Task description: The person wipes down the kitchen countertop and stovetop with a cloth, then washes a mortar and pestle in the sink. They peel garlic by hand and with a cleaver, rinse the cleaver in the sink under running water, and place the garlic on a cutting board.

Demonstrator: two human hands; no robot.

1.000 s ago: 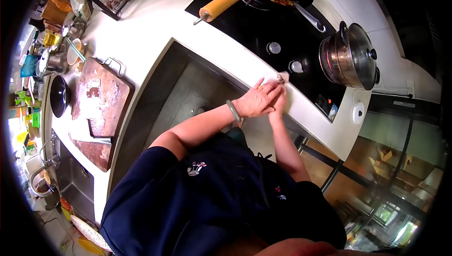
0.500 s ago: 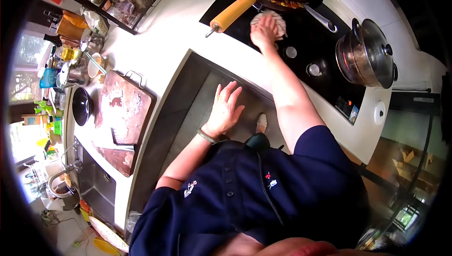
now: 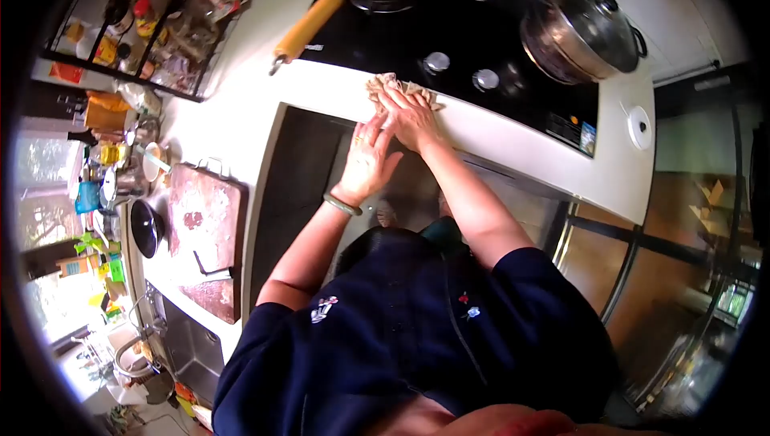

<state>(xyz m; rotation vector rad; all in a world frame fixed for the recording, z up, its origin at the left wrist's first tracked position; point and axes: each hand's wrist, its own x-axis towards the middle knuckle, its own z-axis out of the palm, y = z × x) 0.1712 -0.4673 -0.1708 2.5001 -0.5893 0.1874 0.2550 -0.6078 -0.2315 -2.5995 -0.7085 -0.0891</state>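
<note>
I see the crumpled cloth [image 3: 388,81] lying along the worktop edge [image 3: 513,146], under the straightened fingers of the right hand [image 3: 415,125], nearer than the left hand [image 3: 365,165], outstretched and empty.

white countertop [image 3: 497,133] with a black cooktop [image 3: 473,23], crumpled cloth [image 3: 382,82], brown cutting board [image 3: 207,207] and dark bowl [image 3: 145,227]
</note>
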